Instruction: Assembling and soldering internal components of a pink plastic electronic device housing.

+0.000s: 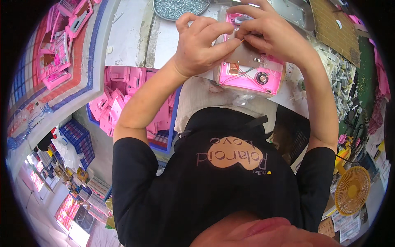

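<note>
A pink plastic casing (251, 84) lies on the work table in front of me, with a round black speaker (262, 78) and thin reddish wires in its near half. Across its middle sits a flat brownish-grey plate (245, 57). Over this plate, my left hand (201, 45) is closed, thumb and forefinger brought together; whatever is between them is too small to make out. Right beside those fingertips, my right hand (269, 31) pinches what looks like a thin wire (242, 40). The right hand and forearm cover part of the casing's far half.
A round tray of small metal screws (181, 7) stands at the far edge. Pink plastic parts fill a blue crate (119, 99) at left; more pink casings (57, 61) lie farther left. Small grey-white parts (339, 78) are heaped at right, near a yellow fan (352, 190).
</note>
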{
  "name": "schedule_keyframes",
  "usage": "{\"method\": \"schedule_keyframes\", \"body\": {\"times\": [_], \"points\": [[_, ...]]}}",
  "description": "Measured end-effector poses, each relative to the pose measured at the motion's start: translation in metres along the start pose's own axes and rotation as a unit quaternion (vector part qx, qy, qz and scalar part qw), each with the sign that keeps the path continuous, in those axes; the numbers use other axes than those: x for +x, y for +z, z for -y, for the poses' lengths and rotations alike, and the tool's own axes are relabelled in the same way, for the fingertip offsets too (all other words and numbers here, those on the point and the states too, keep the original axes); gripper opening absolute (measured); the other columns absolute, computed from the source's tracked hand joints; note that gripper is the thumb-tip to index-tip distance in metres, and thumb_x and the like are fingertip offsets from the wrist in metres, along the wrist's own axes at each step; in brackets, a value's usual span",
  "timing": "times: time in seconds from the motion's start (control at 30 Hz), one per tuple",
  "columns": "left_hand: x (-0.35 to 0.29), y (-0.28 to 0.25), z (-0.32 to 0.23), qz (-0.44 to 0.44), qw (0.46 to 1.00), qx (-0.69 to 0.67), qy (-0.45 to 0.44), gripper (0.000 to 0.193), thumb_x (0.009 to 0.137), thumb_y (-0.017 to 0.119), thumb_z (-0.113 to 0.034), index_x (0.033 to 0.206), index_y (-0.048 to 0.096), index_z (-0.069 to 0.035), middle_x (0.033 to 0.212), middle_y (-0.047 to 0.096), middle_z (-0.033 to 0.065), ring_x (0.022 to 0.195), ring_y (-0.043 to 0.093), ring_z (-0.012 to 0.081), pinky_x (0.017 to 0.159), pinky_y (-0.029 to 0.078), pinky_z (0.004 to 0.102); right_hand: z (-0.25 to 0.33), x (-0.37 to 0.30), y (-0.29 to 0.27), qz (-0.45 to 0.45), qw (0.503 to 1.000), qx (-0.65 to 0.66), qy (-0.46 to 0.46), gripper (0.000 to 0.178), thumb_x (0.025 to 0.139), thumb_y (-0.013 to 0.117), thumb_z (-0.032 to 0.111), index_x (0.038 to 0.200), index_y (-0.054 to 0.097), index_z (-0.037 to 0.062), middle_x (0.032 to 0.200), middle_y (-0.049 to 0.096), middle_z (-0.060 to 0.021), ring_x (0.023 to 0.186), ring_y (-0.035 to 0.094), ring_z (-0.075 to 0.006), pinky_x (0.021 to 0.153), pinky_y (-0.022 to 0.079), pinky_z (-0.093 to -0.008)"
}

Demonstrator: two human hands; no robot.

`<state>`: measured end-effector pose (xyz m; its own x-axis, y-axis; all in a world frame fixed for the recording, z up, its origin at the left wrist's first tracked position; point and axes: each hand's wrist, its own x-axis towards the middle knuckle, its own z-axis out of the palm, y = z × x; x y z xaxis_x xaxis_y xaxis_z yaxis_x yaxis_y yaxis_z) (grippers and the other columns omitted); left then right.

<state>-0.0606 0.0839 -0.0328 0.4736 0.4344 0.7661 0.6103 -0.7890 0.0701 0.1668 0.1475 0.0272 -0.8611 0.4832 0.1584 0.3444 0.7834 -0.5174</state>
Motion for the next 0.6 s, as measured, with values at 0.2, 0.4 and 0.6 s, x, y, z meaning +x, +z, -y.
{"method": "schedule_keyframes", "body": {"times": [0.2, 0.4, 0.6], "points": [[-0.002, -0.004, -0.001, 0.031, 0.998, -0.048, 0.019, 0.035, 0.063, 0.087, -0.021, 0.096, 0.076, -0.025, 0.103, 0.064, -0.0034, 0.085, 0.059, 0.0167, 0.081, 0.035, 0.0353, 0.014, -0.009, -0.003, 0.002, 0.996, -0.086, 0.009, 0.009, 0.082, 0.071, 0.011, 0.084, 0.07, 0.0019, 0.129, 0.063, -0.0166, 0.131, 0.047, -0.0426, 0.11, 0.042, -0.0486], [-0.009, 0.0, -0.009, 0.119, 0.982, -0.138, -0.053, 0.027, 0.072, 0.083, -0.02, 0.095, 0.073, -0.015, 0.101, 0.067, 0.0, 0.085, 0.062, 0.0192, 0.086, 0.042, 0.0388, 0.015, -0.051, 0.005, -0.091, 0.982, -0.156, 0.065, 0.015, 0.079, 0.075, 0.006, 0.093, 0.069, 0.0063, 0.136, 0.062, -0.01, 0.132, 0.048, -0.0384, 0.111, 0.039, -0.0482], [-0.004, -0.002, -0.007, 0.129, 0.975, -0.157, -0.093, 0.029, 0.073, 0.084, -0.022, 0.097, 0.071, -0.012, 0.098, 0.068, 0.003, 0.083, 0.064, 0.0222, 0.084, 0.044, 0.0379, 0.013, -0.077, 0.028, -0.221, 0.965, -0.051, 0.133, 0.016, 0.08, 0.075, 0.005, 0.094, 0.068, 0.0079, 0.139, 0.062, -0.0082, 0.138, 0.045, -0.0358, 0.114, 0.035, -0.0465]]}}
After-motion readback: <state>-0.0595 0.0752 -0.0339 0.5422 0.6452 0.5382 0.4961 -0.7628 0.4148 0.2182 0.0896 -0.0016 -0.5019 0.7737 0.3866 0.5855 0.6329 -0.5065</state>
